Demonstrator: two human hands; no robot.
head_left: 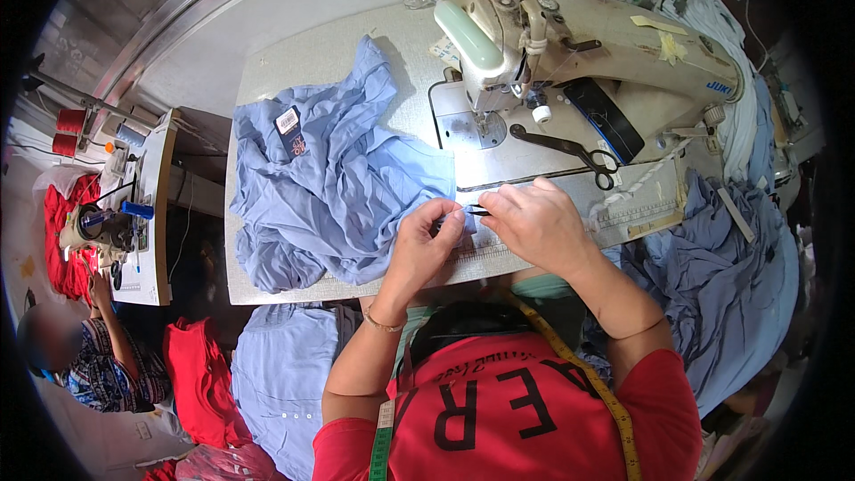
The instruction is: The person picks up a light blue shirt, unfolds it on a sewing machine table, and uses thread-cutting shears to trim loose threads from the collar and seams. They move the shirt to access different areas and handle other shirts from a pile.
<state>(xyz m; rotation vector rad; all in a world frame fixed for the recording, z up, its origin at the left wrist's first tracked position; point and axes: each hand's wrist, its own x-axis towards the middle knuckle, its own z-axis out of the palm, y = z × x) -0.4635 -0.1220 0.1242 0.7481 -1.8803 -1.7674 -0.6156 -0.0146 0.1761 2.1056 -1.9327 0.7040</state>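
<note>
My left hand [422,245] pinches the edge of a light blue garment [334,178] near the table's front edge. The garment lies crumpled over the left of the table, with a dark tag [290,129] on top. From the right, my right hand [541,224] comes up close to the left fingertips. Its fingers close round a small, dark, thin tool [478,210], whose tip meets the cloth between the hands; most of it is hidden in the fingers. Behind the hands stands a sewing machine [614,40], its needle area lit. Black scissors [557,144] rest right of the needle plate.
A black phone-like slab [604,120] lies under the machine arm. Blue cloth [712,294] is heaped at the right; more blue [285,374] and red cloth [203,374] lies below left. At far left a person [116,361] sits by another sewing machine [93,223]. A tape measure [614,401] hangs round my neck.
</note>
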